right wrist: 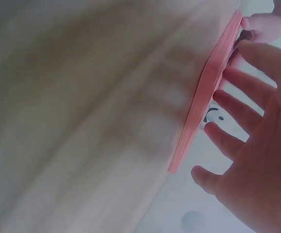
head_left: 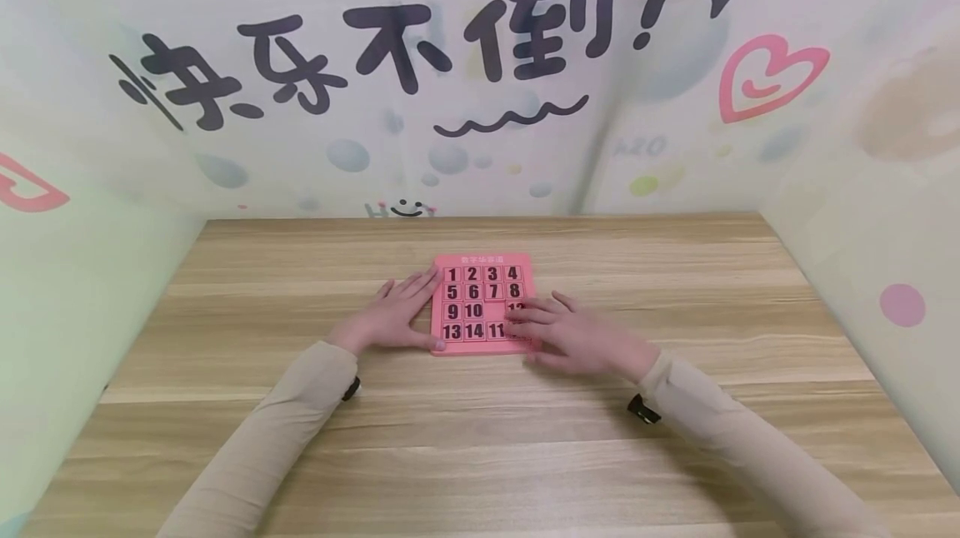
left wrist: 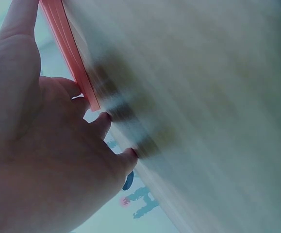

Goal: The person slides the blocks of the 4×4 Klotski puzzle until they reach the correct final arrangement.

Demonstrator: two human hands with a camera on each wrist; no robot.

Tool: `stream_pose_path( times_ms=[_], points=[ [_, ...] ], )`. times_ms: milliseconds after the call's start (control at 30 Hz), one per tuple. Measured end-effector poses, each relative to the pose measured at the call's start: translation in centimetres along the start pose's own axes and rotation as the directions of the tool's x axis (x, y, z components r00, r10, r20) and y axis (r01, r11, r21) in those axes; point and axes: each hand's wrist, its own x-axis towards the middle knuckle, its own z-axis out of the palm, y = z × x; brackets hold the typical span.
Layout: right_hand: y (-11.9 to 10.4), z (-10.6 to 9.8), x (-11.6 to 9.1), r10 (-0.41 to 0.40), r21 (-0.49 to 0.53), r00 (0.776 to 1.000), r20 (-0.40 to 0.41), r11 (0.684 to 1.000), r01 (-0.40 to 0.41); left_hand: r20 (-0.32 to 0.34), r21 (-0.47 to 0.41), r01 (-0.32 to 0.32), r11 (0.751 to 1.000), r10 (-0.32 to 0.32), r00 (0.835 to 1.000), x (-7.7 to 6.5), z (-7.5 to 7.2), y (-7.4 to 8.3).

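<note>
A pink sliding number puzzle (head_left: 480, 351) lies flat on the wooden table. In its third row 9 and 10 show, then a gap, then a 12 partly covered. The bottom row reads 13, 14 and 11, with its last tile hidden by fingers. My left hand (head_left: 393, 317) rests along the puzzle's left edge, thumb at the lower left corner and fingers stretched toward the upper left. Over the lower right tiles reaches my right hand (head_left: 573, 336), its fingers spread and nearly straight. The right wrist view shows this hand (right wrist: 261, 165) beside the puzzle's pink edge (right wrist: 203, 92).
The wooden table (head_left: 480, 455) ends at a printed backdrop (head_left: 480, 163) with dark lettering. Side walls (head_left: 862, 230) flank it left and right. Dark wrist devices (head_left: 643, 410) sit under both sleeves.
</note>
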Motion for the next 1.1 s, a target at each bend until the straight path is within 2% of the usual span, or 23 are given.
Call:
stream_pose_path(
  times_ms=[200, 367, 600, 733, 1100],
  points=[
    [-0.7, 0.0, -0.2, -0.048, 0.027, 0.999, 0.010, 0.999, 0.047, 0.002, -0.003, 0.002, 1.000, -0.002, 1.000, 0.0, 0.1, -0.1],
    [-0.5, 0.2, 0.2, -0.027, 0.030, 1.000, -0.006, 0.999, 0.027, -0.001, -0.006, 0.002, 1.000, -0.002, 1.000, 0.0, 0.2, -0.1],
    [0.3, 0.0, 1.3, 0.046, 0.044, 0.999, -0.005, 0.998, -0.046, -0.003, -0.008, 0.001, 1.000, -0.001, 1.000, 0.0, 0.2, 0.0],
    [0.6, -0.1, 1.5, 0.054, 0.051, 0.999, -0.001, 0.997, -0.054, -0.003, -0.008, 0.002, 1.000, -0.002, 1.000, 0.0, 0.2, 0.0],
    [1.0, -0.2, -0.1, -0.005, 0.032, 0.999, -0.042, 0.999, 0.006, -0.004, 0.000, 0.005, 1.000, -0.005, 1.000, 0.0, 0.1, 0.0]
  ],
)
